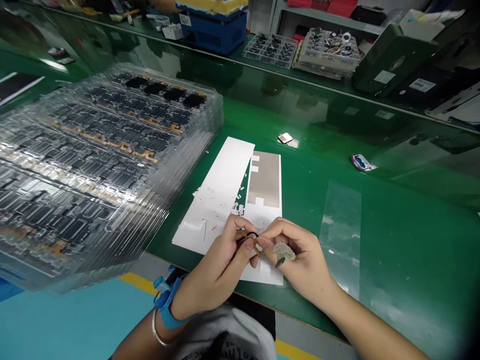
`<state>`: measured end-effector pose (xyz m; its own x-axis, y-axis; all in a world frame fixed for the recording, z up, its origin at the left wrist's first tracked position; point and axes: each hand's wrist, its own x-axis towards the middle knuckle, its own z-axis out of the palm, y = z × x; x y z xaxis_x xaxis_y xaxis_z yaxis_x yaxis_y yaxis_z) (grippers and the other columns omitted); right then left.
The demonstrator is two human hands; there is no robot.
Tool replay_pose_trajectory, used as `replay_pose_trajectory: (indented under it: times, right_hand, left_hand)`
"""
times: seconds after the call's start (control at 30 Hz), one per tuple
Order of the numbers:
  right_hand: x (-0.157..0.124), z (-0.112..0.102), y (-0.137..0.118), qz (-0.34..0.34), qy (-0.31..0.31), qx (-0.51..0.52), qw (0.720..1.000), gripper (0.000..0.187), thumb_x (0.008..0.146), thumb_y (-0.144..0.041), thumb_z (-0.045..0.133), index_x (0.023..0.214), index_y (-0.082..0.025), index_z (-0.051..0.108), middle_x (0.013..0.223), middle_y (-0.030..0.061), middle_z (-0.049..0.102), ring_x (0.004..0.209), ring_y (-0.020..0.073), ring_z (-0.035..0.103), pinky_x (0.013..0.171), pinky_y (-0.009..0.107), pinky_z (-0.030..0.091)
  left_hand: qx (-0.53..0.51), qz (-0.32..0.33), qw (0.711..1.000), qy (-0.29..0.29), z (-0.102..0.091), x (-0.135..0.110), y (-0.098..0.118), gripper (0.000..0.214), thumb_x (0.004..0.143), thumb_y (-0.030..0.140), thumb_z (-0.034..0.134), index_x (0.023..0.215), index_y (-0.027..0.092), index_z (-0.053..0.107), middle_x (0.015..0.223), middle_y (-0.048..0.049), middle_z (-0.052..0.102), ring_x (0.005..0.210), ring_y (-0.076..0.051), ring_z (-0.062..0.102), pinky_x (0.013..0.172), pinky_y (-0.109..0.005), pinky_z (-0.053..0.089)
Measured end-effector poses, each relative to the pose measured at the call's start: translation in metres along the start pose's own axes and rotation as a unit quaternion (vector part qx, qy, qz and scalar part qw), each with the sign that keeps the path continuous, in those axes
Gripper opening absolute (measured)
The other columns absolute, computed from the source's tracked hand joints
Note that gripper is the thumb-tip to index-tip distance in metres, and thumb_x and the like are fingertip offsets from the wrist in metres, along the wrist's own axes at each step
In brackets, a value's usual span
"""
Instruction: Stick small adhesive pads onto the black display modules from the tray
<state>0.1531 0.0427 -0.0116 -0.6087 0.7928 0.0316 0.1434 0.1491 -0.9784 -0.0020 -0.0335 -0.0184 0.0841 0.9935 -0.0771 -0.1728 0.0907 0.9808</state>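
Note:
My left hand (pixel 228 257) is closed in a pinch around a small black display part with an orange flex cable (pixel 257 247). Meeting it from the right, my right hand (pixel 300 255) has its thumb and forefinger together at the part's edge. A grey, rough-looking lump with a dark tip (pixel 284 252) is held in the right hand too; its kind does not show. Beneath both hands lies a white sheet with grey-brown stickers (pixel 264 180). Left of that, a white strip of paper (pixel 225 170) carries small white and red scraps.
A tall stack of clear plastic trays (pixel 180 165) with black parts and orange cables fills the left. A clear film (pixel 340 225) lies at right. Farther back are a small square part (pixel 285 138), a small purple-rimmed item (pixel 360 162) and a blue machine (pixel 213 32).

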Motion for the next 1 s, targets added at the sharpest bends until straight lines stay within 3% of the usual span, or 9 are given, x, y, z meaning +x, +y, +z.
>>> replay_pose_trajectory:
  times: [0.2, 0.43, 0.53, 0.6, 0.67, 0.73, 0.83, 1.0]
  right_hand:
    - [0.000, 0.000, 0.002, -0.008, -0.005, -0.014, 1.000, 0.020, 0.089, -0.031, 0.063, 0.073, -0.018, 0.065, 0.065, -0.0010, 0.057, 0.050, 0.0094, 0.050, 0.046, 0.023, 0.037]
    - [0.001, -0.001, -0.002, 0.009, -0.012, -0.012, 1.000, 0.018, 0.088, -0.031, 0.063, 0.075, -0.019, 0.067, 0.066, -0.0013, 0.056, 0.057, 0.0114, 0.053, 0.051, 0.023, 0.039]
    - [0.006, -0.008, -0.001, -0.003, 0.020, -0.011, 1.000, 0.022, 0.092, -0.037, 0.058, 0.080, -0.021, 0.067, 0.076, 0.0003, 0.055, 0.066, 0.0133, 0.053, 0.056, 0.024, 0.041]
    - [0.011, -0.015, 0.004, -0.031, 0.092, 0.005, 0.995, 0.030, 0.096, -0.041, 0.051, 0.079, -0.021, 0.065, 0.081, 0.0016, 0.054, 0.072, 0.0149, 0.053, 0.064, 0.027, 0.044]
    - [0.017, -0.024, 0.011, -0.064, 0.178, 0.018, 0.982, 0.037, 0.098, -0.045, 0.045, 0.076, -0.021, 0.063, 0.085, 0.0026, 0.053, 0.082, 0.0166, 0.053, 0.076, 0.029, 0.044]
    - [0.023, -0.033, 0.018, -0.080, 0.226, 0.027, 0.971, 0.041, 0.099, -0.048, 0.040, 0.079, -0.022, 0.062, 0.089, 0.0028, 0.053, 0.086, 0.0166, 0.053, 0.081, 0.030, 0.044]
    - [0.030, -0.040, 0.027, -0.059, 0.229, 0.025, 0.971, 0.039, 0.101, -0.047, 0.037, 0.083, -0.021, 0.061, 0.088, 0.0022, 0.056, 0.074, 0.0138, 0.057, 0.072, 0.029, 0.048]
    - [0.037, -0.042, 0.036, -0.028, 0.230, 0.020, 0.973, 0.024, 0.088, -0.043, 0.065, 0.083, -0.020, 0.061, 0.082, 0.0006, 0.060, 0.066, 0.0128, 0.065, 0.070, 0.030, 0.055]
  left_hand:
    - [0.012, 0.001, 1.000, -0.006, 0.000, 0.001, -0.002, 0.002, 0.104, 0.026, 0.036, 0.106, 0.025, 0.036, 0.076, 0.0048, 0.043, 0.063, -0.011, 0.040, 0.052, -0.023, 0.033]
    - [0.055, -0.009, 0.998, -0.007, 0.000, 0.002, -0.002, 0.004, 0.104, 0.028, 0.035, 0.107, 0.025, 0.035, 0.077, 0.0033, 0.044, 0.068, -0.013, 0.044, 0.053, -0.023, 0.034]
    - [0.101, 0.017, 0.995, -0.004, 0.001, 0.001, -0.002, 0.004, 0.104, 0.026, 0.033, 0.108, 0.025, 0.035, 0.077, 0.0028, 0.049, 0.070, -0.013, 0.050, 0.060, -0.026, 0.041]
    - [0.152, 0.038, 0.988, 0.002, 0.001, 0.001, -0.003, 0.005, 0.104, 0.024, 0.033, 0.109, 0.024, 0.035, 0.080, 0.0005, 0.056, 0.074, -0.015, 0.056, 0.066, -0.030, 0.045]
    - [0.221, 0.060, 0.973, 0.015, 0.002, 0.002, -0.004, 0.007, 0.104, 0.024, 0.034, 0.110, 0.024, 0.037, 0.088, -0.0033, 0.061, 0.081, -0.018, 0.061, 0.071, -0.034, 0.049]
    - [0.298, 0.079, 0.951, 0.024, 0.005, 0.006, -0.002, 0.009, 0.103, 0.022, 0.035, 0.110, 0.023, 0.041, 0.099, -0.0064, 0.063, 0.092, -0.021, 0.063, 0.078, -0.040, 0.051]
    - [0.397, 0.097, 0.912, 0.023, 0.011, 0.014, 0.003, 0.015, 0.102, 0.017, 0.034, 0.112, 0.021, 0.045, 0.114, -0.0107, 0.064, 0.112, -0.025, 0.060, 0.090, -0.047, 0.051]
    - [0.522, 0.113, 0.846, 0.008, 0.017, 0.033, 0.006, 0.020, 0.100, 0.011, 0.034, 0.115, 0.014, 0.047, 0.129, -0.0206, 0.060, 0.136, -0.032, 0.044, 0.103, -0.056, 0.046]
